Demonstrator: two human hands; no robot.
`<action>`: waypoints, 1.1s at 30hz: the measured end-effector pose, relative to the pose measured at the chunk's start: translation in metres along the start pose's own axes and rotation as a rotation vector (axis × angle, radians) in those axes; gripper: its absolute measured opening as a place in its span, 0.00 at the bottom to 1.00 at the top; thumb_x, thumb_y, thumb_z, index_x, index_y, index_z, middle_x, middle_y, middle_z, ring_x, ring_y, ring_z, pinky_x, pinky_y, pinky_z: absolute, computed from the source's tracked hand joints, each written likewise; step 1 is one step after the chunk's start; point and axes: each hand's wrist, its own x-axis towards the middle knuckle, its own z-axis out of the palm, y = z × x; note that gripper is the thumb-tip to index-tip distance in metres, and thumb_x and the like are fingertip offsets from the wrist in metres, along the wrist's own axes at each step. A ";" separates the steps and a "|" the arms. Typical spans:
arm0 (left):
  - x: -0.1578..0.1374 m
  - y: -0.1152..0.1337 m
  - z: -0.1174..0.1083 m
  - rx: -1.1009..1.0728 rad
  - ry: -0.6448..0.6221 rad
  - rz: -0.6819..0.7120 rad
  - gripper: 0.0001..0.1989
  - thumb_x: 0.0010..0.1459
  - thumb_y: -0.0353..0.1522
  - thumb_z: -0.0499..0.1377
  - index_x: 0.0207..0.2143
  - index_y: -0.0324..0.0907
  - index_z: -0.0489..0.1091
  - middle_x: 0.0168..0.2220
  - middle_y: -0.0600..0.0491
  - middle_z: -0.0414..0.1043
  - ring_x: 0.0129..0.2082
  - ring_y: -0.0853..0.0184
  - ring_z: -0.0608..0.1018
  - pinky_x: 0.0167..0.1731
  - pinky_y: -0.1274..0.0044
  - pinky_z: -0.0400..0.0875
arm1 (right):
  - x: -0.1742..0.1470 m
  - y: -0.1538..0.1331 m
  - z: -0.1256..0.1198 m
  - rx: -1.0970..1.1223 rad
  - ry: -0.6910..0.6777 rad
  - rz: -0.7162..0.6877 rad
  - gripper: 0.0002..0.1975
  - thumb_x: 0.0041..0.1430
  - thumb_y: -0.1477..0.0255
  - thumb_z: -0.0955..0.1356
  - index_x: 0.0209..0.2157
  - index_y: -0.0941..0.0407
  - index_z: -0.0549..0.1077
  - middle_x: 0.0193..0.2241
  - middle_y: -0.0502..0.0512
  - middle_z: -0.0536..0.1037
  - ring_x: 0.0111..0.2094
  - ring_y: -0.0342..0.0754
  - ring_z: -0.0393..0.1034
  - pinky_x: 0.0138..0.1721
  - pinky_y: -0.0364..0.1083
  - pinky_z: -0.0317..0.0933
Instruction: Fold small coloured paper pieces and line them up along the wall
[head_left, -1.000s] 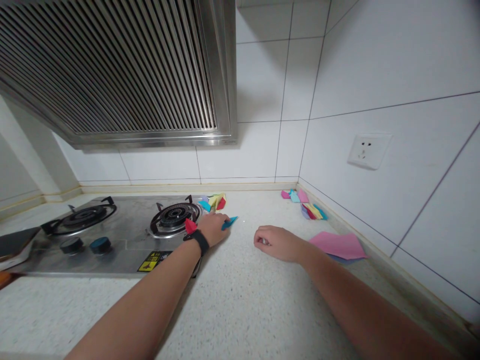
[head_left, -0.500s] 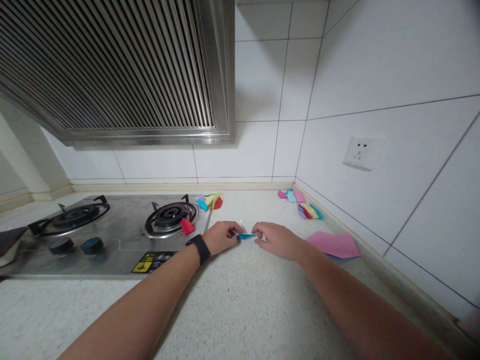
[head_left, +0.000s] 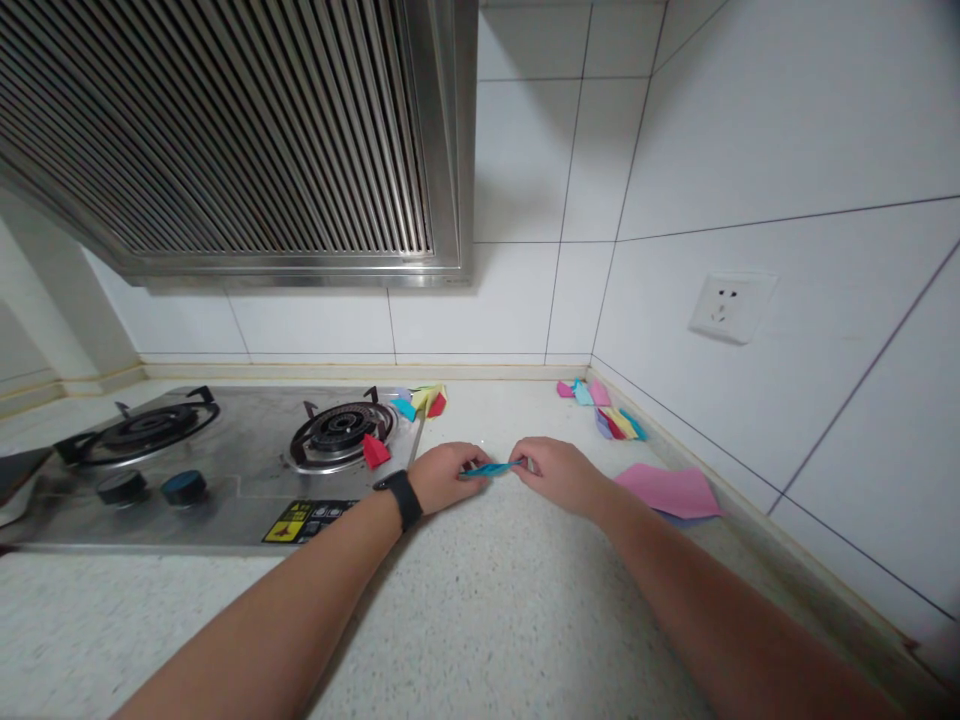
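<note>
A narrow folded piece of blue paper (head_left: 495, 469) spans the gap between my two hands, just above the speckled countertop (head_left: 495, 600). My left hand (head_left: 448, 474), with a black watch on its wrist, pinches the paper's left part between thumb and fingers. At the right tip, my right hand (head_left: 553, 472) grips it with its fingertips, the other fingers curled in. The paper's exact folds are too small to make out. To the right of my right hand lies a stack of flat pink paper (head_left: 669, 491) with a bluish sheet under it.
On the left is a gas stove (head_left: 247, 500); a red folded paper (head_left: 376, 452) rests by its right burner. Colourful folded papers (head_left: 427, 401) lie at the stove's back corner, and several more (head_left: 621, 422) near the right wall. A range hood (head_left: 300, 270) hangs above.
My right hand has turned and closed on the paper's right tip. The blue paper now shows as a longer, thinner strip, slightly tilted up to the right.
</note>
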 end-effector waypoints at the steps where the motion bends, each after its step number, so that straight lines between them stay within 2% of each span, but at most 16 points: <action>1: 0.000 0.000 -0.001 0.036 0.009 0.002 0.12 0.53 0.32 0.57 0.40 0.41 0.74 0.35 0.52 0.75 0.34 0.67 0.74 0.35 0.79 0.65 | 0.000 -0.001 -0.001 -0.001 0.013 -0.006 0.04 0.57 0.72 0.65 0.34 0.54 0.72 0.29 0.49 0.73 0.30 0.43 0.64 0.32 0.42 0.51; 7: -0.002 -0.001 -0.002 0.145 0.032 -0.023 0.10 0.55 0.32 0.55 0.38 0.44 0.73 0.33 0.54 0.74 0.32 0.68 0.74 0.33 0.79 0.64 | -0.001 -0.006 -0.001 0.015 0.062 -0.091 0.05 0.56 0.73 0.66 0.36 0.54 0.71 0.32 0.51 0.73 0.34 0.44 0.64 0.35 0.42 0.54; 17: -0.002 0.008 -0.006 0.152 0.064 0.026 0.11 0.55 0.31 0.55 0.40 0.44 0.73 0.35 0.54 0.74 0.32 0.69 0.73 0.35 0.79 0.65 | 0.001 -0.017 -0.006 0.085 0.151 -0.234 0.09 0.56 0.71 0.68 0.40 0.55 0.70 0.35 0.54 0.73 0.39 0.48 0.65 0.41 0.46 0.57; 26: -0.003 0.017 0.000 0.136 0.107 0.031 0.10 0.55 0.32 0.56 0.40 0.43 0.73 0.35 0.52 0.74 0.33 0.67 0.73 0.36 0.77 0.65 | 0.001 -0.019 -0.006 0.084 0.099 -0.198 0.06 0.57 0.70 0.68 0.37 0.55 0.72 0.34 0.55 0.75 0.39 0.49 0.65 0.41 0.47 0.56; 30: -0.003 0.017 0.000 0.065 0.156 0.002 0.10 0.55 0.31 0.57 0.40 0.42 0.72 0.34 0.52 0.73 0.31 0.69 0.72 0.33 0.78 0.65 | 0.001 -0.019 -0.007 0.070 0.094 -0.169 0.05 0.57 0.73 0.67 0.37 0.55 0.72 0.33 0.54 0.75 0.38 0.48 0.64 0.40 0.46 0.56; 33: -0.001 0.016 0.002 -0.032 0.192 -0.007 0.10 0.54 0.30 0.57 0.40 0.41 0.72 0.32 0.53 0.72 0.29 0.70 0.71 0.30 0.79 0.64 | 0.001 -0.018 -0.005 0.096 0.110 -0.089 0.06 0.56 0.73 0.67 0.37 0.55 0.73 0.31 0.53 0.74 0.35 0.46 0.65 0.38 0.45 0.56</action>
